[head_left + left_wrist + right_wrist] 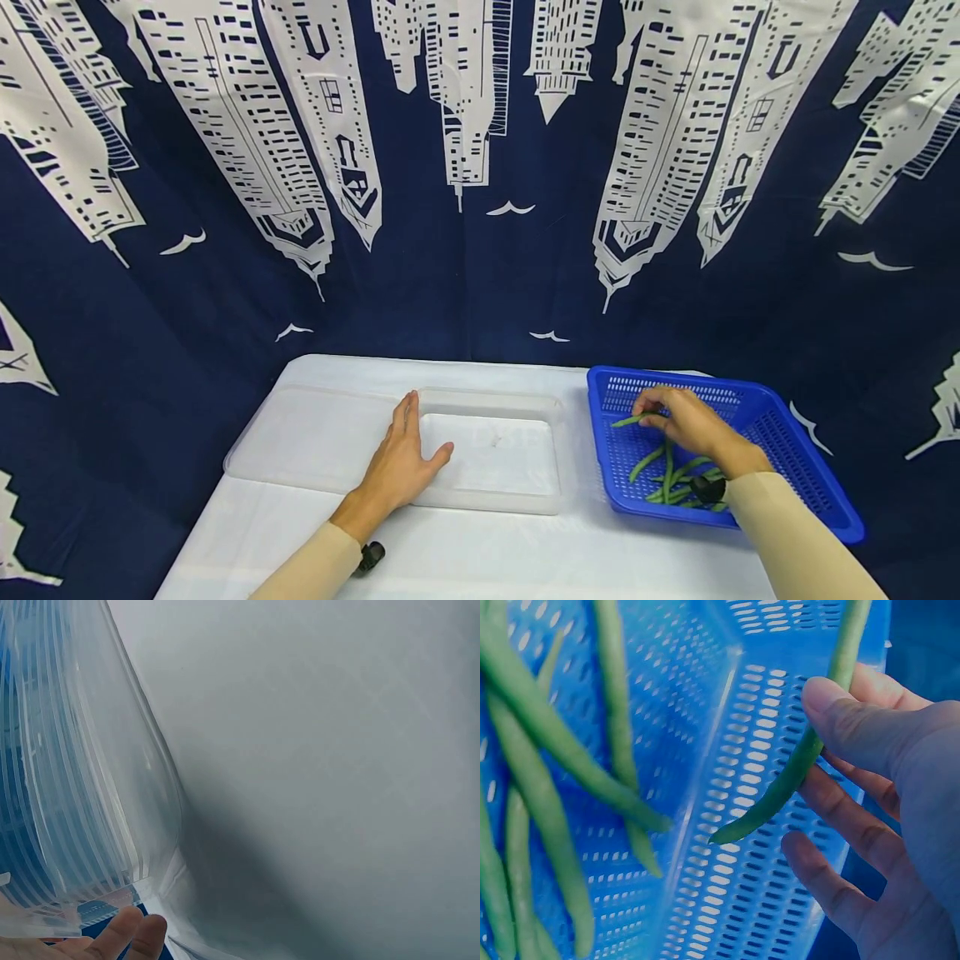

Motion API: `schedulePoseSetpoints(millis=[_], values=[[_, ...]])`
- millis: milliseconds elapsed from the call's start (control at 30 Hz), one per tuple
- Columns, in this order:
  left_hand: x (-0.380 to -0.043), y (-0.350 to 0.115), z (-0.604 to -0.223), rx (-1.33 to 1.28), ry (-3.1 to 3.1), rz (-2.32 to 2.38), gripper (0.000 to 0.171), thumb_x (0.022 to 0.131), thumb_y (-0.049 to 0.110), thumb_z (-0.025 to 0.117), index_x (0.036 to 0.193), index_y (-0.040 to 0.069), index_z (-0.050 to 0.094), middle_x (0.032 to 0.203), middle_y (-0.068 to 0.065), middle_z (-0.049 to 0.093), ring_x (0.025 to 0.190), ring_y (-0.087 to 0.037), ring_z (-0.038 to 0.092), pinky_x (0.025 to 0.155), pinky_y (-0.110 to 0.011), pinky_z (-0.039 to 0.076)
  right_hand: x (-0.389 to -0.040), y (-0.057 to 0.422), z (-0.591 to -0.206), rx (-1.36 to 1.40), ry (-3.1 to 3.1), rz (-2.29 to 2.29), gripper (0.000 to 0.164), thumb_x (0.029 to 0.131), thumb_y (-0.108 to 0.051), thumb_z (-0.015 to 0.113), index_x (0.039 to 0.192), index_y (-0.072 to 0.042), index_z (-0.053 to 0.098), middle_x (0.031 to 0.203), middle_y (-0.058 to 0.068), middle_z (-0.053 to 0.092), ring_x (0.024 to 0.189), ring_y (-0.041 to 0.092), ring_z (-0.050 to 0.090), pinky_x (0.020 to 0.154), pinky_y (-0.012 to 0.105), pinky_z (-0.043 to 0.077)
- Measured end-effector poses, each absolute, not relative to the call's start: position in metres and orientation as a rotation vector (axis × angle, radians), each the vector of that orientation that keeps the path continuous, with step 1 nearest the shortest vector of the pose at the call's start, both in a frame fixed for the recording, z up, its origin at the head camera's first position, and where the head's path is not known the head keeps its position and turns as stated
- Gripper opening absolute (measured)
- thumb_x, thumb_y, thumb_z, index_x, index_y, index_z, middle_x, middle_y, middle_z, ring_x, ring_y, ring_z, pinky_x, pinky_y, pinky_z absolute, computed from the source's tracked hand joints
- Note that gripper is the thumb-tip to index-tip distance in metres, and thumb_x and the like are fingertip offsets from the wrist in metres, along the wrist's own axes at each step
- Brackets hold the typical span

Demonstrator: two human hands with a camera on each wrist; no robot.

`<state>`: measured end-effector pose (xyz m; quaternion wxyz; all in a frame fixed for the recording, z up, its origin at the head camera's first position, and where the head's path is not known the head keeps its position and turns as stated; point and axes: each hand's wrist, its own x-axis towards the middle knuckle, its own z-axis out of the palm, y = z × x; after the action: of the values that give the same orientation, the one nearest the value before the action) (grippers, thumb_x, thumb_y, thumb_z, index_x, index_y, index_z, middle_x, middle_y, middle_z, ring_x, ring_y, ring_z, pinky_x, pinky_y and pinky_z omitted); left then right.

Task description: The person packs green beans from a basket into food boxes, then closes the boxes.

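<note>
My right hand (686, 423) pinches one green bean (784, 784) between thumb and fingers, over the blue perforated basket (798, 467). Several more green beans (540, 802) lie loose in that basket, partly hidden by my right wrist in the head view. My left hand (401, 458), its fingers extended, rests at the left side of a clear plastic container (495, 502); in the left wrist view its fingertips (150, 930) show beside the container's ribbed, see-through wall (90, 765). No bean shows inside the container.
A flat clear lid (307, 433) lies left of the container on the white table (450, 554). Behind the table hangs a dark blue cloth (465, 283) printed with white buildings and birds. The basket stands at the table's right edge.
</note>
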<state>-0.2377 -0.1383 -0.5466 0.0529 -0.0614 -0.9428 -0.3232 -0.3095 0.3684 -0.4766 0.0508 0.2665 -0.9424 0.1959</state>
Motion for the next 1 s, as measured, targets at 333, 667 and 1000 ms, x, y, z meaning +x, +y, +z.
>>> schedulePoseSetpoints(millis=[333, 667, 1000], values=[[-0.236, -0.14, -0.548, -0.165, -2.866, -1.033, 0.112, 0.109, 0.059, 0.073, 0.186, 0.001, 0.016, 0.19, -0.026, 0.028, 0.169, -0.051, 0.047, 0.128, -0.068, 0.053, -0.296, 0.345, -0.453, 0.762, -2.783, 0.533, 0.022, 0.103, -0.004, 0.087, 0.112, -0.023, 0.083, 0.105, -0.009, 0.08, 0.098, 0.014, 0.077, 0.093, 0.053, 0.071], [-0.235, -0.143, -0.547, -0.165, -2.878, -1.033, 0.113, 0.11, 0.061, 0.072, 0.186, 0.001, 0.014, 0.188, -0.027, 0.034, 0.168, -0.051, 0.049, 0.125, -0.069, 0.055, -0.289, 0.302, -0.429, 0.761, -2.749, 0.505, 0.023, 0.106, -0.013, 0.087, 0.124, -0.027, 0.087, 0.106, -0.01, 0.079, 0.097, 0.012, 0.076, 0.082, 0.036, 0.066], [-0.236, -0.14, -0.546, -0.182, -2.868, -1.047, 0.108, 0.112, 0.055, 0.071, 0.186, 0.001, 0.014, 0.181, -0.03, 0.042, 0.164, -0.05, 0.053, 0.128, -0.067, 0.052, -0.291, 0.253, -0.43, 0.877, -2.704, 0.537, 0.022, 0.105, -0.014, 0.088, 0.122, -0.027, 0.088, 0.104, -0.009, 0.078, 0.09, 0.008, 0.074, 0.072, 0.026, 0.06]])
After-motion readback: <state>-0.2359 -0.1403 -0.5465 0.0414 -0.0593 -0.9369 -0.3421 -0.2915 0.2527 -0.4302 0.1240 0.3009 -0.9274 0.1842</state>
